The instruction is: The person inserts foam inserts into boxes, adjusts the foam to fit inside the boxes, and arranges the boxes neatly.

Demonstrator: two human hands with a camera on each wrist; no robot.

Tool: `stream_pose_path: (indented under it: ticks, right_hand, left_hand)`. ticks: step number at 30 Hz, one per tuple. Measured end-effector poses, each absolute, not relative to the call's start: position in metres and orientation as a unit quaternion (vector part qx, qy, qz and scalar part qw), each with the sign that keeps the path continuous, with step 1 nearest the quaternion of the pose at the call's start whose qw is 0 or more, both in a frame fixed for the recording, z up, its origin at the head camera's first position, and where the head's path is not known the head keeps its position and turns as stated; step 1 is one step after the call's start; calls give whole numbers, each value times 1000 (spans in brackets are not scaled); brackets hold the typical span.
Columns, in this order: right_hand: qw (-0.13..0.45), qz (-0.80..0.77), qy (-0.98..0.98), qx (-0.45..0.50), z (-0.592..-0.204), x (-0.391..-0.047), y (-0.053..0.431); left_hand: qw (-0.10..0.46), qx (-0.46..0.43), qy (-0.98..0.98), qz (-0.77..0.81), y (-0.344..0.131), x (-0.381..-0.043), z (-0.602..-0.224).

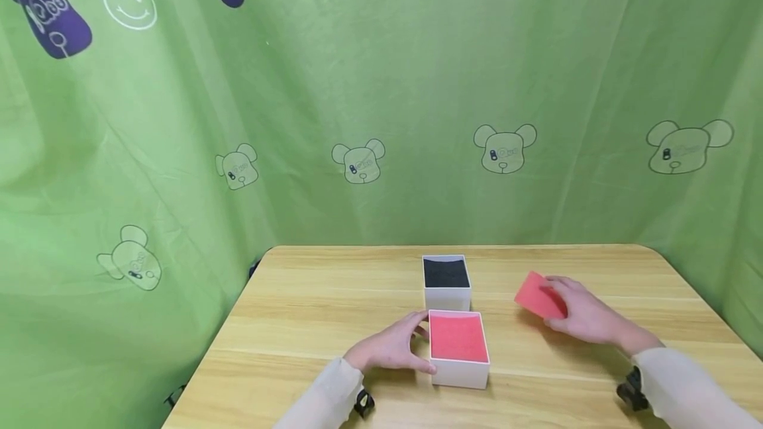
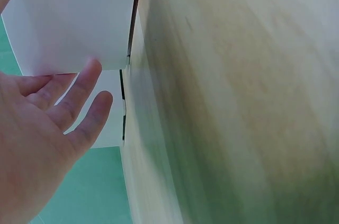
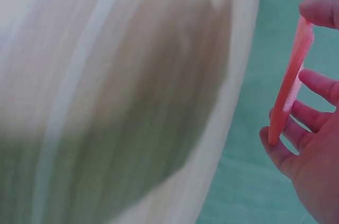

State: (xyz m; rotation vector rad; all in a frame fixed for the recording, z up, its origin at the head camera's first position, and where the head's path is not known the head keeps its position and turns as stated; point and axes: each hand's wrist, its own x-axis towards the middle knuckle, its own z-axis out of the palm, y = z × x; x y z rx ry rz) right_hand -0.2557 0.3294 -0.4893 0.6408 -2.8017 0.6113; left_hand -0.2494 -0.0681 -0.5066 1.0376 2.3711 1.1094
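Note:
My right hand [image 1: 587, 313] pinches a thin red foam pad [image 1: 536, 294] by its edges, thumb on the near side, fingers on the far side. The pad is tilted above the table, as the right wrist view also shows. To its left, a white open-topped box [image 1: 459, 374] has a red foam lining [image 1: 457, 337] across its inside. My left hand [image 1: 393, 345] holds this box from its left side, thumb at the front corner and fingers at the back corner. In the left wrist view, two fingers [image 2: 79, 94] extend loosely beside the white wall.
Just behind the near box stands a second white box [image 1: 447, 298] with a black lining [image 1: 446, 274]. Both are on a light wooden table [image 1: 316, 296]. A green curtain [image 1: 417, 71] with bear prints hangs behind and at both sides.

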Motion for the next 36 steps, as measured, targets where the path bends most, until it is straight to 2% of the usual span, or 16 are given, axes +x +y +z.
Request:
stream_pose_path:
  ticks: [12, 36]
  right_hand:
    - [122, 207, -935, 260, -462, -238, 300]
    - [88, 197, -920, 328, -425, -208, 242]
  left_hand:
    - [163, 367, 829, 389, -68, -250, -508]
    - [157, 370, 829, 389, -68, -250, -509]
